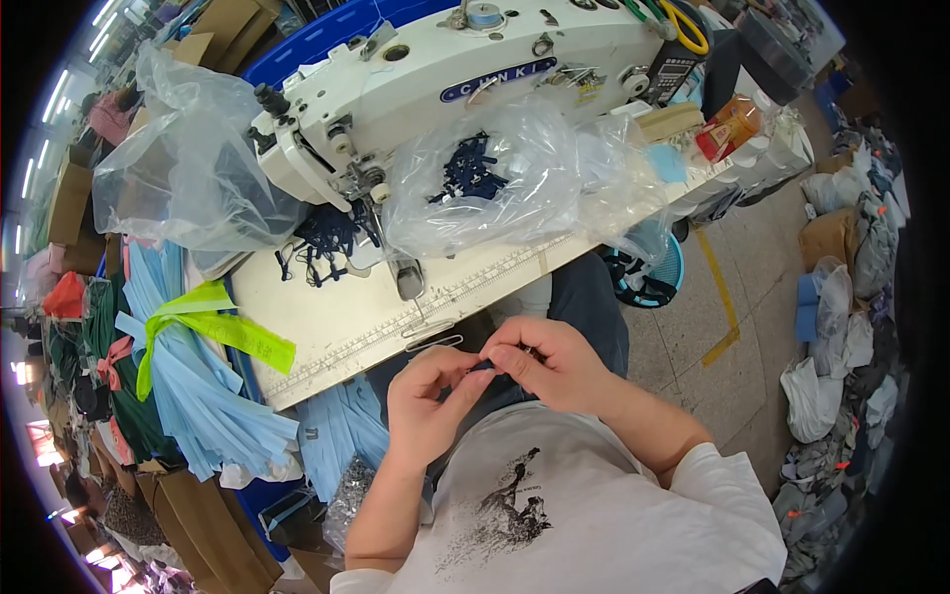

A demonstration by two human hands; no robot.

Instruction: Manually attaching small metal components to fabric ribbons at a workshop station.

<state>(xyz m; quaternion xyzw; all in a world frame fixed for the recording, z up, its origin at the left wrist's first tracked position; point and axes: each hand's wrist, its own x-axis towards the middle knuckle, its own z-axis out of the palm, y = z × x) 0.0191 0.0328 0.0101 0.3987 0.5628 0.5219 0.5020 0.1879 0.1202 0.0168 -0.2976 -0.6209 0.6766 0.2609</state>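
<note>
Close to my body, below the table's front edge, my left hand (435, 394) and my right hand (547, 364) meet, fingers pinched together on a small dark piece (482, 365). Most of that piece is hidden by my fingers, so its kind does not show. On the white sewing machine table (327, 346) lies a loose heap of navy fabric loops (330, 238) beside the machine's needle area. More small navy pieces (469, 168) sit inside a clear plastic bag (544, 193) in front of the machine arm.
A white sewing machine (426, 94) spans the table's back. Light blue fabric strips (183, 337) and a lime green strip (252, 340) hang at the left edge, below a large clear bag (188, 168). An orange package (730, 129) stands right; a blue basket (673, 267) sits below.
</note>
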